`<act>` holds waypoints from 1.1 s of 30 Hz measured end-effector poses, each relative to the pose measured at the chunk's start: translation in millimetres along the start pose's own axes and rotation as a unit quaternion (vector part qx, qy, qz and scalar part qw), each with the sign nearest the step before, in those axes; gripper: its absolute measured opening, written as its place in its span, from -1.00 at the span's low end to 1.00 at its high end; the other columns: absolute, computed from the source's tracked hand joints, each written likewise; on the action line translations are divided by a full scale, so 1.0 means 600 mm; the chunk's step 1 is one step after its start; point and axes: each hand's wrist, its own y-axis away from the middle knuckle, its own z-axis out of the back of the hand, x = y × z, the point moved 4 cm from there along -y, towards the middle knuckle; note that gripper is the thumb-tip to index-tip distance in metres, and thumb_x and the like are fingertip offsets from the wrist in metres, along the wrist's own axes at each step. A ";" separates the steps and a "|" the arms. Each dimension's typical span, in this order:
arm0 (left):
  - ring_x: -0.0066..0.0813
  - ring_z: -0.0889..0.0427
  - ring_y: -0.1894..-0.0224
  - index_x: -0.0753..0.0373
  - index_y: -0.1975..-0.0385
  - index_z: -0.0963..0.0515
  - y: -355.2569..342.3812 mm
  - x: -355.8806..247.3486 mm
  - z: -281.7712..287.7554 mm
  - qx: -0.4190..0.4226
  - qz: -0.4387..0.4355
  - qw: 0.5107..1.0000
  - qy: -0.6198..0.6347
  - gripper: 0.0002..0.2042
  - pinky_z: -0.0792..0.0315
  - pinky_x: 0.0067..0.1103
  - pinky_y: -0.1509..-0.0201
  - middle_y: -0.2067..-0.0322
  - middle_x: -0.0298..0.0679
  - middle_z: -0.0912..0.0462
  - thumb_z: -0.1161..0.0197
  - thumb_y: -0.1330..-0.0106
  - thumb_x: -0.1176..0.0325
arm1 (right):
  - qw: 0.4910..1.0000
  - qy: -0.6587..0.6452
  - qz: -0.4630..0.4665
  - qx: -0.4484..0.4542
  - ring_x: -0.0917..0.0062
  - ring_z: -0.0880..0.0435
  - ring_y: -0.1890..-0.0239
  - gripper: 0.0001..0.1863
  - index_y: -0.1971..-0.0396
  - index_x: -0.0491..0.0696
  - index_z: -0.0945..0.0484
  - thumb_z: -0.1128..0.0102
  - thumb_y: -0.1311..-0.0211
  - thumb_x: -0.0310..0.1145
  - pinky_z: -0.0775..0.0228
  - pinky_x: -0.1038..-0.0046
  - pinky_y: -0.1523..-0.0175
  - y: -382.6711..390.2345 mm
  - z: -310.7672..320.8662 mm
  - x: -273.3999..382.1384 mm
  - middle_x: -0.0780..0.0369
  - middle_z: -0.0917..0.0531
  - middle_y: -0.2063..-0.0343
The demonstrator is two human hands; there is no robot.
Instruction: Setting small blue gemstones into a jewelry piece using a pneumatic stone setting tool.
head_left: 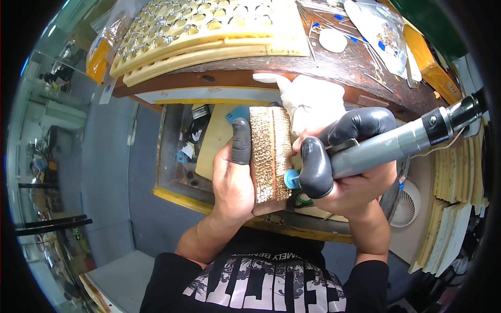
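Observation:
My left hand (233, 189), with a black finger cot on the thumb, is closed around a wooden block (269, 207). Rows of gold-coloured textured links (264, 156) cover the block's upper face, with a bare strip running between them. My right hand (360, 194) grips a grey rotary handpiece (378, 150); black finger cots cover its thumb and forefinger. A small blue disc (290, 179) on the handpiece's tip is at the right edge of the links; whether it touches them I cannot tell. The fingers of my left hand behind the block are hidden.
Beyond my hands is a dark wooden bench (360, 68) bearing cream trays of rings (209, 28), thin metal rods and plastic bags (383, 39). A white wrapped piece (315, 101) juts from its edge. Below lies an open drawer (172, 141). At right are a white fan (406, 204) and stacked boards (441, 229).

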 end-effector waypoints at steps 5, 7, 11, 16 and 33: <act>-0.48 -0.71 0.28 0.41 0.03 -0.53 0.000 -0.003 -0.003 0.003 0.000 1.000 0.001 -0.48 -0.61 -0.58 0.19 0.24 -0.11 -0.71 0.17 -0.58 0.01 | 1.000 0.003 -0.006 0.014 0.50 -0.68 0.47 -0.81 0.33 -0.37 -0.42 -0.26 -0.09 -0.70 -0.63 0.45 0.36 -0.001 -0.002 0.002 0.07 -0.65 0.48; -0.48 -0.71 0.26 0.41 0.02 -0.53 0.000 -0.002 -0.004 0.004 -0.010 1.000 0.001 -0.48 -0.61 -0.58 0.17 0.22 -0.11 -0.71 0.17 -0.58 0.01 | 1.000 0.014 0.006 0.009 0.49 -0.68 0.48 -0.79 0.31 -0.36 -0.39 -0.25 -0.10 -0.70 -0.63 0.43 0.37 -0.001 -0.002 0.003 0.06 -0.64 0.48; -0.48 -0.71 0.23 0.40 0.02 -0.53 0.000 -0.003 -0.004 0.000 -0.015 1.000 -0.006 -0.48 -0.61 -0.58 0.15 0.20 -0.11 -0.71 0.15 -0.57 0.00 | 1.000 0.005 0.011 0.012 0.47 -0.68 0.49 -0.79 0.31 -0.37 -0.39 -0.24 -0.10 -0.70 -0.63 0.42 0.38 0.000 -0.003 0.004 0.05 -0.64 0.48; -0.53 -0.70 0.29 0.39 0.05 -0.55 0.000 -0.003 -0.004 0.001 -0.011 1.000 -0.016 -0.48 -0.60 -0.61 0.20 0.24 -0.14 -0.71 0.13 -0.56 -0.02 | 1.000 0.013 0.003 0.008 0.46 -0.68 0.49 -0.80 0.31 -0.37 -0.39 -0.23 -0.11 -0.71 -0.63 0.42 0.39 0.001 -0.004 0.003 0.04 -0.64 0.48; -0.49 -0.72 0.30 0.41 0.01 -0.52 -0.003 0.003 0.010 0.037 -0.001 0.999 -0.015 -0.47 -0.63 -0.57 0.21 0.24 -0.12 -0.71 0.16 -0.57 -0.02 | 1.000 0.029 0.009 0.009 0.48 -0.69 0.48 -0.81 0.37 -0.33 -0.39 -0.24 -0.09 -0.70 -0.63 0.43 0.40 -0.008 0.000 0.009 0.08 -0.63 0.49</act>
